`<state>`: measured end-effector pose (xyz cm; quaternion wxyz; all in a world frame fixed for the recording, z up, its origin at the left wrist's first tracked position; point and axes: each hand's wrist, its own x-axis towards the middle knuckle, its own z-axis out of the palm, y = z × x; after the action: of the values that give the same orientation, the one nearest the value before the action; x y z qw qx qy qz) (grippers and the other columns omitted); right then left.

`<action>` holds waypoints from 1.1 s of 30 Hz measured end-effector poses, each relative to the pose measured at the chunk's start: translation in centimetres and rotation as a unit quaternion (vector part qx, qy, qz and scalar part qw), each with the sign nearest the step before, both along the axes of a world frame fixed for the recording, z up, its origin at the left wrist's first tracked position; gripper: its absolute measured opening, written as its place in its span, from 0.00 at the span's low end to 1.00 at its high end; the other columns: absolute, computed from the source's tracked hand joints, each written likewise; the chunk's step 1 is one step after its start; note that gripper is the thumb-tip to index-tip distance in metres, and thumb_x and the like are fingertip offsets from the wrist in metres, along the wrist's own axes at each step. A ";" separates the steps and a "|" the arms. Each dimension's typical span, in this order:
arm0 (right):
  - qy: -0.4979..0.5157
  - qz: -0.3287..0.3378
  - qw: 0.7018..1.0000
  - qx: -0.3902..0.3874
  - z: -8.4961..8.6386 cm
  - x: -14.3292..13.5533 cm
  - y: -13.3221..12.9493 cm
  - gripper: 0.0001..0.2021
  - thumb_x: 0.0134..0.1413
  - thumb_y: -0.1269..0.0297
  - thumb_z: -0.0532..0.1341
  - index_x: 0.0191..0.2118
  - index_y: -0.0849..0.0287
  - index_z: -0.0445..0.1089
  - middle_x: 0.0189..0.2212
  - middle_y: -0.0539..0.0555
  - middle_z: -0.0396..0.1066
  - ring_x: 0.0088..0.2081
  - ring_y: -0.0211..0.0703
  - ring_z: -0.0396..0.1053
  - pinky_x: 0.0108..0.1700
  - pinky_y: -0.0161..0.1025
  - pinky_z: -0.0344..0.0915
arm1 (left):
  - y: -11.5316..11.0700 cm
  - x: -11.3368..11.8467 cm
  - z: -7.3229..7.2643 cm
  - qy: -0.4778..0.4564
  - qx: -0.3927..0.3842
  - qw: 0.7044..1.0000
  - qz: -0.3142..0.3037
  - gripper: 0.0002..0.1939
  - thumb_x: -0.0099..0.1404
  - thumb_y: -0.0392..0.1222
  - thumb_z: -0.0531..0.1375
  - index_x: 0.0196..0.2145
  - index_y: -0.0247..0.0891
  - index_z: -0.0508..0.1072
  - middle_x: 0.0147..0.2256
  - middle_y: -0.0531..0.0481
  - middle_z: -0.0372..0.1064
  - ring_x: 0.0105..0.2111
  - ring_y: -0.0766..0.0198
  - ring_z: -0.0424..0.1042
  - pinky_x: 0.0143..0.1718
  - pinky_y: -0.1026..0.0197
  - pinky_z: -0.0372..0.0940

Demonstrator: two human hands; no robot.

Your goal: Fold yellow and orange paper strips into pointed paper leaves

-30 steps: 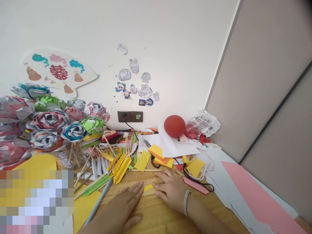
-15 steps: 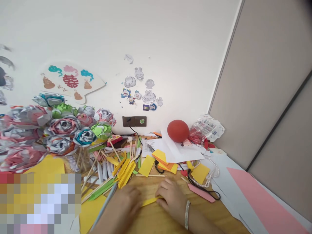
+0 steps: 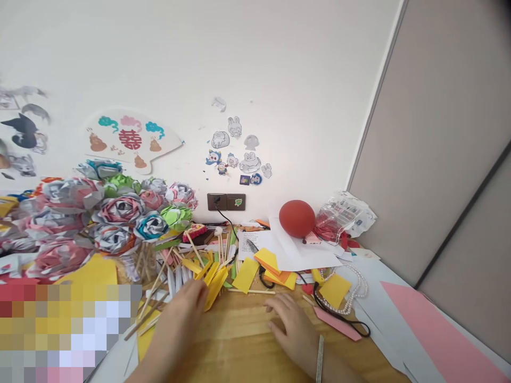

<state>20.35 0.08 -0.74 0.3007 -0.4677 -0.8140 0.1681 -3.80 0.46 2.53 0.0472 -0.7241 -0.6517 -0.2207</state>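
Observation:
My left hand [image 3: 187, 303] is at the near end of a bunch of folded yellow paper strips [image 3: 215, 287], its fingers drawn together; what they hold, if anything, is hidden. Over the bare wood of the table [image 3: 235, 340], my right hand [image 3: 289, 324] has its fingers apart and holds nothing. A silvery bracelet [image 3: 320, 359] circles the right wrist. Beyond the hands lie a yellow paper piece [image 3: 245, 275] and a stack of yellow and orange paper [image 3: 275, 268].
Paper flowers [image 3: 120, 210] crowd the left side. A red balloon [image 3: 297, 218] sits at the back on white paper [image 3: 315, 255]. Scissors [image 3: 253, 246], a bead string [image 3: 361, 282], a black cord [image 3: 339, 316] and a pink strip [image 3: 337, 323] lie about.
My left hand has moved left and away from me to the yellow strips. The yellow strip between my hands is gone from there, and my right hand has opened. The view has shifted slightly.

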 end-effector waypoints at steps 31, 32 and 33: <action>0.176 -0.007 0.984 0.042 1.4 0.0 2.1 0.19 0.53 0.74 0.52 0.48 0.55 0.71 0.46 0.56 0.72 0.46 0.47 0.70 0.47 0.46 0.68 | -1.0 2.1 -3.2 0.063 0.136 0.973 -0.175 0.27 0.60 0.44 0.57 0.56 0.37 0.57 0.53 0.38 0.63 0.51 0.48 0.64 0.49 0.48 0.64; 0.187 -0.004 0.982 0.029 1.3 0.4 1.8 0.19 0.53 0.74 0.52 0.48 0.55 0.71 0.46 0.56 0.71 0.46 0.47 0.70 0.48 0.46 0.68 | -1.3 2.4 -2.8 0.054 0.133 0.971 -0.191 0.29 0.59 0.44 0.58 0.57 0.37 0.56 0.53 0.37 0.63 0.51 0.48 0.64 0.49 0.49 0.64; 0.189 -0.004 0.982 0.023 1.1 0.8 1.5 0.19 0.52 0.74 0.53 0.47 0.56 0.72 0.46 0.56 0.72 0.47 0.48 0.70 0.49 0.47 0.67 | -1.7 2.7 -2.6 0.054 0.130 0.967 -0.213 0.29 0.59 0.42 0.58 0.56 0.37 0.56 0.52 0.38 0.64 0.50 0.49 0.65 0.48 0.49 0.64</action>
<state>21.13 1.62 0.37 0.4605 -0.4238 -0.7441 0.2336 -1.11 -1.19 -0.06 0.1276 -0.8445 -0.4451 -0.2691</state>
